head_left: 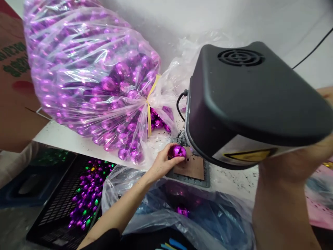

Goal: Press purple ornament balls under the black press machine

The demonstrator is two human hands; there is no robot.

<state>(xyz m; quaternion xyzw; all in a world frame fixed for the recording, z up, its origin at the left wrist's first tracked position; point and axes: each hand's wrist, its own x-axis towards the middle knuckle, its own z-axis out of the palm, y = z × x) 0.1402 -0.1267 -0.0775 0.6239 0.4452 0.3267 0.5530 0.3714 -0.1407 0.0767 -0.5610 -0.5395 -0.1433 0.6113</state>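
My left hand (166, 159) pinches a shiny purple ball (179, 150) between thumb and fingers. A dark mark shows on the ball's top. It is held over a brown board (191, 168) with a small dark hole, which lies on a grey metal base (206, 182). Above and to the right looms a black machine housing (249, 93) with a round vent and a yellow warning label. My right hand (293, 166) is raised at the machine's right side. Its fingers are hidden behind the housing, so its grip does not show.
A big clear bag of purple balls (91, 69), tied with a yellow strip (149, 118), lies on the white table (75, 140). Below left is a black crate (56, 208) of purple and green beads. Over my lap spreads a plastic bag (223, 211) with another purple ball (182, 211). Cardboard (15, 80) stands left.
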